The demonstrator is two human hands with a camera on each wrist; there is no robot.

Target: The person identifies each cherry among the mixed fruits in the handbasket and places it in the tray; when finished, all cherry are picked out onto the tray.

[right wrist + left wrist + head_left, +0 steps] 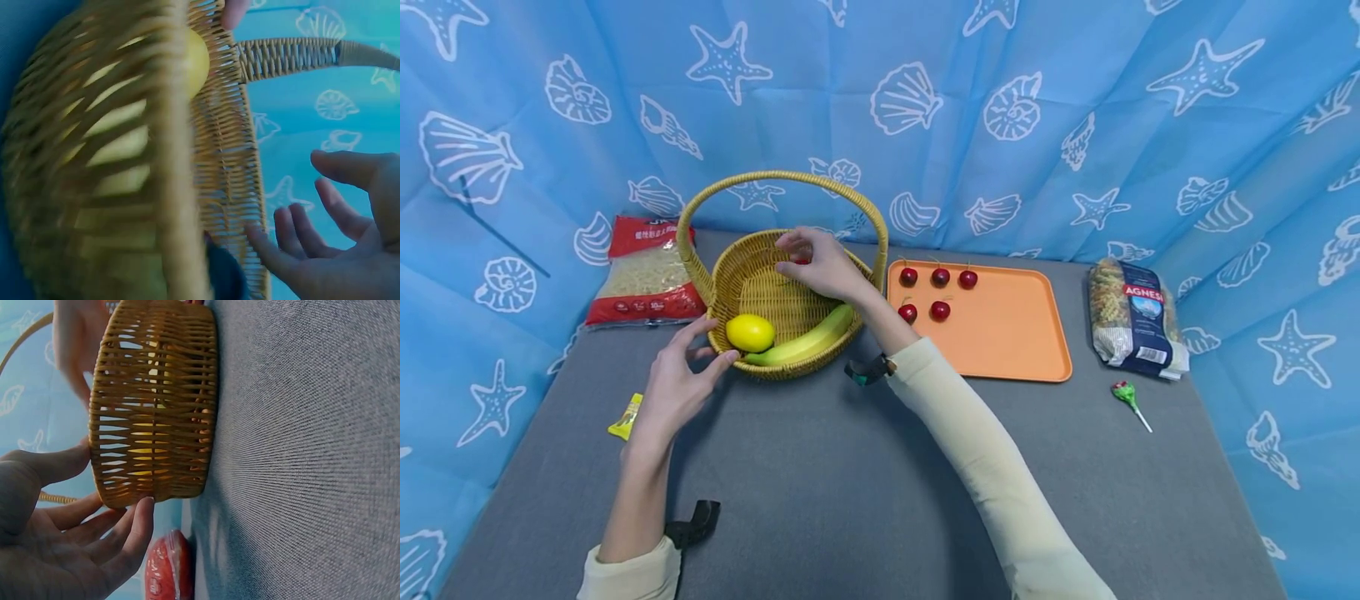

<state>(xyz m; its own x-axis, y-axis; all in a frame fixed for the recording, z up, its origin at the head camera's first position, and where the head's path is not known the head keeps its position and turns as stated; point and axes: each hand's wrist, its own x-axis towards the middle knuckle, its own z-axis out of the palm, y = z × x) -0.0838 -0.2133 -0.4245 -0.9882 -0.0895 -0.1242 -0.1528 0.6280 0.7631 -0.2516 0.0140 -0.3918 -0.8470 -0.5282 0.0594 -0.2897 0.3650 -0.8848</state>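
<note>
A wicker basket (760,275) with a tall arched handle stands at the back left of the table. Inside lie a yellow lemon (750,332) and a banana (808,340). My left hand (681,379) holds the basket's near left rim, thumb and fingers around it, as the left wrist view also shows. Over the basket's far right part, my right hand (823,265) hovers with fingers spread and loosely bent. Nothing sits between them in the right wrist view. A small red thing (802,261) shows beneath those fingers, mostly hidden. A dark round thing (226,272) appears inside the basket.
Right of the basket lies an orange tray (1000,333) with several cherries (940,277). A bag of pasta (1135,317) and a lollipop (1126,395) are farther right. A red noodle bag (643,275) and a small yellow packet (627,417) lie left. Blue curtain (820,100) hangs behind.
</note>
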